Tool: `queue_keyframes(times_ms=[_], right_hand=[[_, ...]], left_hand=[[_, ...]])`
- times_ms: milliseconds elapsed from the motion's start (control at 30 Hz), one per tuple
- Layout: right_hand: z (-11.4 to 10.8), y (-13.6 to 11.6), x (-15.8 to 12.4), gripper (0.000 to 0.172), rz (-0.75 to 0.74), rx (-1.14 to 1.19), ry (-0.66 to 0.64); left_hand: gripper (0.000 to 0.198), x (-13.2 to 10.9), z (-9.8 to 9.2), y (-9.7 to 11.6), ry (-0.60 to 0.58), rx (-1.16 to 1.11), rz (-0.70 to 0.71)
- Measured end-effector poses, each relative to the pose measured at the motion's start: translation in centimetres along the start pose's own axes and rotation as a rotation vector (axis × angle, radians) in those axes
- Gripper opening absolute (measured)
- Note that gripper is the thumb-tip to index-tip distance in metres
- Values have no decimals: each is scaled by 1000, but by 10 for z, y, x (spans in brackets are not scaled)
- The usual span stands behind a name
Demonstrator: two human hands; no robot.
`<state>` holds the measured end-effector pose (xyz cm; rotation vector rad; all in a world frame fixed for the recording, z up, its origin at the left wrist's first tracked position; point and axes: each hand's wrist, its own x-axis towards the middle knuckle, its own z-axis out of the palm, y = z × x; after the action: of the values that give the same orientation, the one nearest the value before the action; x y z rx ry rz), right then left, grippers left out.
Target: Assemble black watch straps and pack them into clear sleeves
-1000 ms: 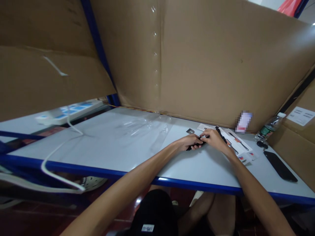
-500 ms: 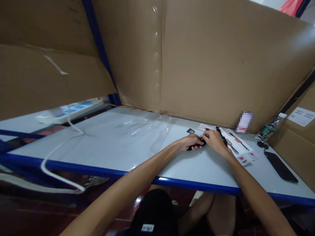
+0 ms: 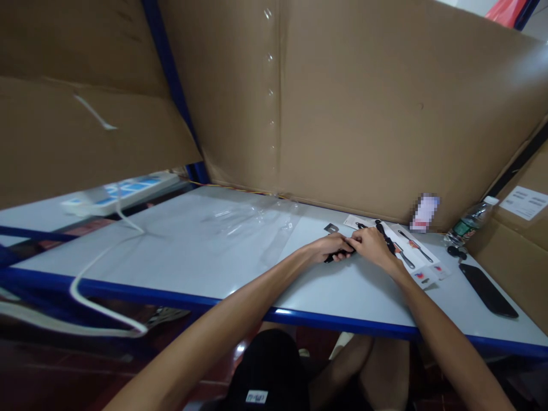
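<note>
My left hand (image 3: pixel 331 246) is closed around a black tool (image 3: pixel 329 258) that looks like a spokeshave, mostly covered by my fingers. At the tool's right part, my right hand (image 3: pixel 369 241) has its fingers bent and pressed together on it, against the left thumb. What exactly those fingertips pinch is hidden. Just beyond the left hand lies a small flat dark metal plate (image 3: pixel 331 228) with a slot, like a blade. Behind the right hand, a long black part (image 3: pixel 386 238) rests on a white printed package (image 3: pixel 417 251) with pictures of black-and-orange tools.
Clear plastic wrapping (image 3: pixel 280 228) lies on the white table (image 3: pixel 205 245). On the right are a black phone (image 3: pixel 488 290), a small round black item (image 3: pixel 456 252) and a water bottle (image 3: pixel 470 222). Cardboard walls (image 3: pixel 351 108) enclose the back. A white cable (image 3: pixel 88 268) hangs over the left edge.
My right fingers have shifted slightly on the black tool, curling closer to the left thumb. The left hand keeps its grip in nearly the same place.
</note>
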<state>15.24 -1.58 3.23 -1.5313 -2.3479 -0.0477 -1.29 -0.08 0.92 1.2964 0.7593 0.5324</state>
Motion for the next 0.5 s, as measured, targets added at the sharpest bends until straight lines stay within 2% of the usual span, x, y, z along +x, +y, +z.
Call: queue_keyframes(times_ms=[133, 367, 500], right_hand=[[-1, -3, 0, 33, -42, 110, -16], [-2, 1, 0, 28, 91, -81, 40], [-1, -2, 0, 35, 15, -15, -5]], left_hand=[[18, 0, 1, 1, 13, 4, 2], [14, 2, -1, -1, -19, -15, -5], [18, 1, 0, -1, -1, 1, 2]])
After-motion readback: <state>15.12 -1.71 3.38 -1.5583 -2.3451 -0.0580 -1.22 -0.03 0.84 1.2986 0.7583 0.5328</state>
